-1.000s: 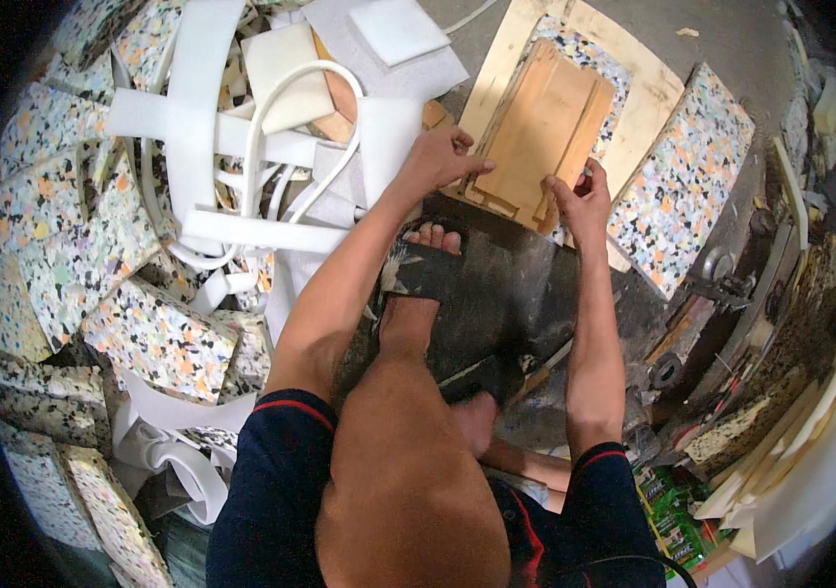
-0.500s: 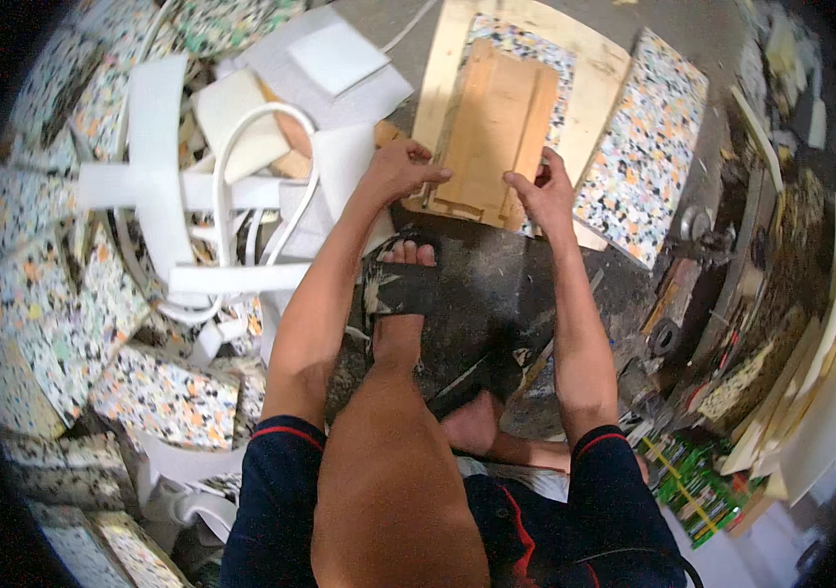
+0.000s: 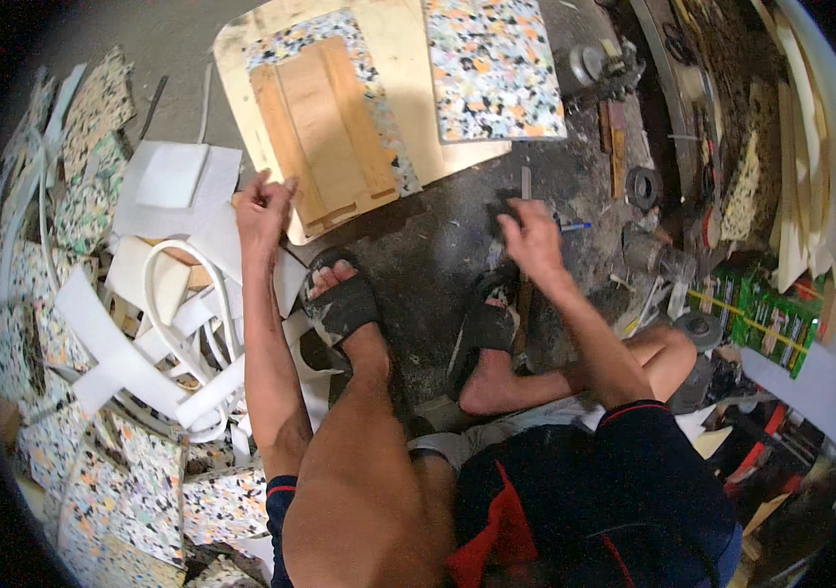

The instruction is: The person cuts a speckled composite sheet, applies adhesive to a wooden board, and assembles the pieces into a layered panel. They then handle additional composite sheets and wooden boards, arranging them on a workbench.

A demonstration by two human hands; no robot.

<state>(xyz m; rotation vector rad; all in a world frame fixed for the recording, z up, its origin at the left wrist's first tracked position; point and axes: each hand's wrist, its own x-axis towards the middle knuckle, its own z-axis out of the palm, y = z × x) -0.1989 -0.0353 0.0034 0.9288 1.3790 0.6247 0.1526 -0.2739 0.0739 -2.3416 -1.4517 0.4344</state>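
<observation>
My left hand (image 3: 266, 214) is beside the lower left edge of a shallow wooden form (image 3: 335, 127), its fingers apart and the thumb close to the wood. The form has raised side strips and lies on a speckled foam sheet (image 3: 387, 108). Beneath both is a pale plywood board (image 3: 418, 127). My right hand (image 3: 534, 243) hovers low over the dark floor, thumb and fingers apart. Under it lies a long thin tool; a narrow metal strip (image 3: 526, 183) shows beyond the fingers and a brown length (image 3: 523, 318) behind the hand. A blue pen (image 3: 575, 226) is just to its right.
Another speckled foam slab (image 3: 496, 69) rests on the board's right side. White foam offcuts (image 3: 129, 338) and speckled foam pieces (image 3: 124, 480) pile up at left. Tape rolls (image 3: 644, 186), a metal device (image 3: 590, 67) and a green package (image 3: 766, 318) are at right. My sandalled feet (image 3: 344, 309) are between my arms.
My right hand has left the wooden form's right edge and moved down and right over the floor. The left hand stays at the form's left side. The view has shifted to the right.
</observation>
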